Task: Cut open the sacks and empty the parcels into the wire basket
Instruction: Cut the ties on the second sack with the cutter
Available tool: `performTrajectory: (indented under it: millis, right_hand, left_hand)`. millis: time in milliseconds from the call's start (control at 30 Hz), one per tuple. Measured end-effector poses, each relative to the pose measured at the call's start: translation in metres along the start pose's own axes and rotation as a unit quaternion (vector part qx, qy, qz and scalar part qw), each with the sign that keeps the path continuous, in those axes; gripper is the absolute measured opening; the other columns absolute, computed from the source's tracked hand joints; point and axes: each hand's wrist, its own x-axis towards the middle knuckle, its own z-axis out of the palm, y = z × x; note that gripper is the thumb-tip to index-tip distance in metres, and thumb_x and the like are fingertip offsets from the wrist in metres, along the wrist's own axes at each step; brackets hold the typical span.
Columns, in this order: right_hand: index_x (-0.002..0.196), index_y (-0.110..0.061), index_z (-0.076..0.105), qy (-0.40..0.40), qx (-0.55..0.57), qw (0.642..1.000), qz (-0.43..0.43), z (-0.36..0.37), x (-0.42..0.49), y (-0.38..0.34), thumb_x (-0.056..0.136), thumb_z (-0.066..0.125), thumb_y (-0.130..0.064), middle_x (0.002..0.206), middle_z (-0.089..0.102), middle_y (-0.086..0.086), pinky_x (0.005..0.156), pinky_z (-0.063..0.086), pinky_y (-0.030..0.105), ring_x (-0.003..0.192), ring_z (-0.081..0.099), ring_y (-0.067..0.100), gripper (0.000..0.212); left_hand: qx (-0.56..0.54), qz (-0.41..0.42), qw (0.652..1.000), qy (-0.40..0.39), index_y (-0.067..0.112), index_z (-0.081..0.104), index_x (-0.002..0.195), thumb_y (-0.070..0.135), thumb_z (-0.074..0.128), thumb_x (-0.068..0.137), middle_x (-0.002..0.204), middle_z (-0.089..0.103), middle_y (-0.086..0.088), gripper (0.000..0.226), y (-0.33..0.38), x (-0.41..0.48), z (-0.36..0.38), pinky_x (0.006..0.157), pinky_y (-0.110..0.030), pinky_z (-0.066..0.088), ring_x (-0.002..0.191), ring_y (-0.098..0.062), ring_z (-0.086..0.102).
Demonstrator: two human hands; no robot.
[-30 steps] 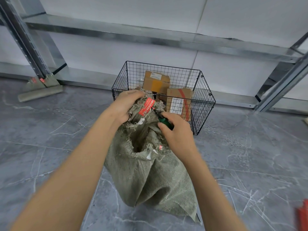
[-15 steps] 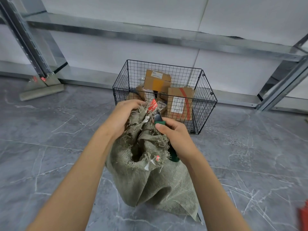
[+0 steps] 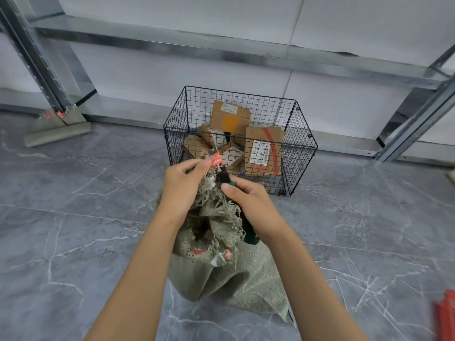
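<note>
A: Left hand (image 3: pixel 183 190) pinches the floor-standing sack (image 3: pixel 229 274) at its frayed neck, beside a red tag (image 3: pixel 216 158), print unreadable.
B: Right hand (image 3: pixel 253 207) grips a green cutter (image 3: pixel 248 232) there; barcode-labelled parcels (image 3: pixel 264 151) fill the wire basket (image 3: pixel 302 153) just beyond

Sack (image 3: pixel 229 274) before wire basket (image 3: pixel 304 153), parcels (image 3: pixel 264 153) inside

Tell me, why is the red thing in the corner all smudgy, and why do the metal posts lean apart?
In the head view the red thing sits at the frame's edge, too blurred to identify; the wide-angle lens likely splays the left post and right post; the left hand, right hand and sack look sharp.
</note>
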Motion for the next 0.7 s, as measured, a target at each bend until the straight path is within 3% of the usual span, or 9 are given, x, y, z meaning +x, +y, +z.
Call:
performTrajectory:
  millis: [200,300,433,533,633,700]
  right_hand:
    - [0.103,-0.005,0.068,0.003,-0.027,1.0,-0.008,-0.003,-0.004,0.003,0.094,0.058,-0.023,0.108,0.067,0.019,0.096,0.045,0.055,0.101,0.062,0.039,0.023]
    - [0.099,-0.005,0.069,0.018,-0.008,1.0,-0.004,-0.004,-0.003,0.002,0.094,0.058,-0.021,0.102,0.069,0.02,0.092,0.048,0.053,0.09,0.066,0.036,0.02]
    - [0.087,-0.023,0.073,0.093,0.081,0.992,-0.02,-0.017,0.01,-0.012,0.095,0.056,-0.025,0.086,0.072,0.009,0.08,0.055,0.044,0.08,0.068,0.026,0.019]
    - [0.096,-0.021,0.073,0.09,0.054,0.994,-0.043,-0.016,0.013,-0.013,0.095,0.056,-0.023,0.095,0.074,0.002,0.081,0.056,0.034,0.091,0.07,0.019,0.017]
    - [0.101,-0.016,0.072,0.085,0.06,0.994,-0.031,-0.013,0.012,-0.007,0.095,0.056,-0.022,0.103,0.072,0.009,0.092,0.052,0.045,0.1,0.067,0.026,0.018]
    - [0.1,-0.017,0.072,0.091,0.05,0.994,-0.026,-0.013,0.012,-0.007,0.095,0.057,-0.022,0.103,0.073,0.004,0.095,0.05,0.043,0.1,0.067,0.021,0.017]
  left_hand:
    - [0.001,-0.006,1.0,0.027,0.047,0.072,0.067,0.031,0.066,0.085,0.079,0.072,0.019,0.025,-0.003,-0.003,0.004,0.062,-0.008,0.046,0.075,0.005,0.066]
    - [0.003,-0.021,1.0,0.018,0.044,0.073,0.071,0.032,0.065,0.085,0.08,0.073,0.016,0.021,-0.007,-0.004,0.006,0.069,-0.019,0.049,0.078,0.001,0.067]
    - [-0.006,-0.063,0.998,-0.014,0.031,0.076,0.077,0.034,0.065,0.084,0.079,0.075,0.001,0.013,-0.016,-0.016,0.013,0.084,-0.045,0.054,0.084,-0.02,0.07]
    - [-0.007,-0.054,0.999,0.001,0.036,0.075,0.078,0.035,0.065,0.084,0.082,0.075,0.007,0.013,-0.017,-0.016,0.012,0.086,-0.042,0.054,0.085,-0.014,0.07]
    - [-0.009,-0.058,0.998,0.009,0.033,0.075,0.079,0.039,0.064,0.083,0.083,0.074,0.006,0.013,-0.019,-0.012,0.008,0.086,-0.041,0.054,0.086,-0.014,0.069]
    - [0.0,-0.054,0.998,0.013,0.035,0.075,0.079,0.042,0.063,0.083,0.082,0.074,0.008,0.014,-0.022,-0.01,0.006,0.083,-0.037,0.053,0.085,-0.011,0.069]
